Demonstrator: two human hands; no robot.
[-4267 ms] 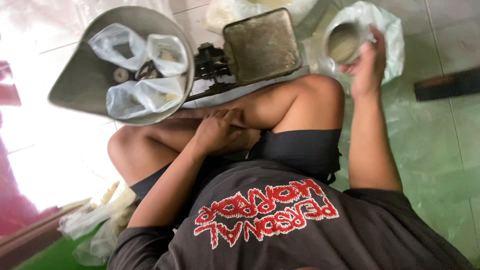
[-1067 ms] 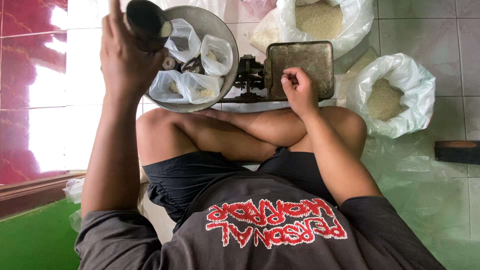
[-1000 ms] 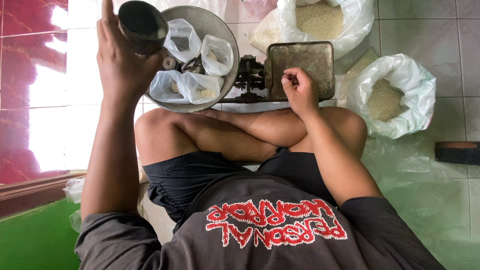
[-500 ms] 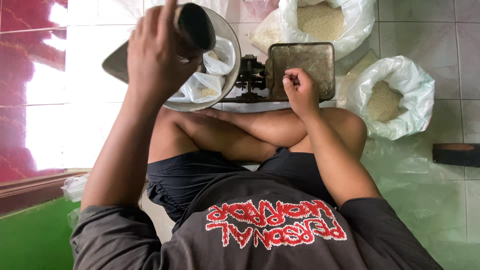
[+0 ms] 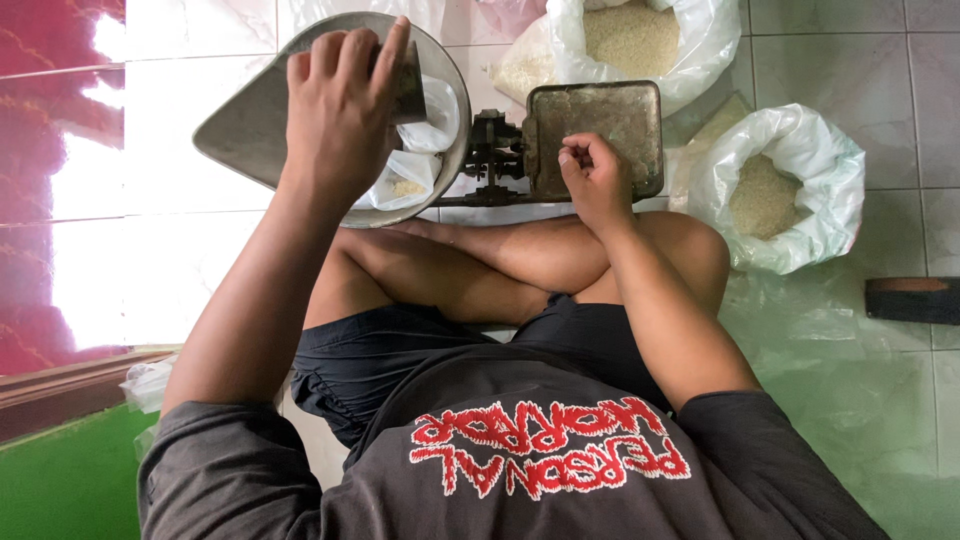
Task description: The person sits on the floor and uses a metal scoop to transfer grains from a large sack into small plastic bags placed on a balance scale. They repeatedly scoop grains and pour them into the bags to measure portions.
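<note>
I sit cross-legged on a tiled floor in front of a balance scale (image 5: 490, 160). My left hand (image 5: 335, 100) grips a dark metal cup (image 5: 408, 85), tipped over the scale's round metal pan (image 5: 240, 140). Small clear plastic bags (image 5: 425, 135) holding a little rice lie in that pan, partly hidden by the hand. My right hand (image 5: 595, 180) rests with curled fingers on the near edge of the scale's flat square plate (image 5: 610, 105); I see nothing in it.
Two open white sacks of rice stand beyond the scale: one at the top (image 5: 630, 35), another at the right (image 5: 765, 195). A dark block (image 5: 915, 298) lies at the far right. Crumpled plastic bags (image 5: 148, 380) sit by my left hip, beside a green surface (image 5: 60, 480).
My left hand has carried the cup from the pan's far left edge to over its middle and tipped it down. The right hand has stayed on the square plate.
</note>
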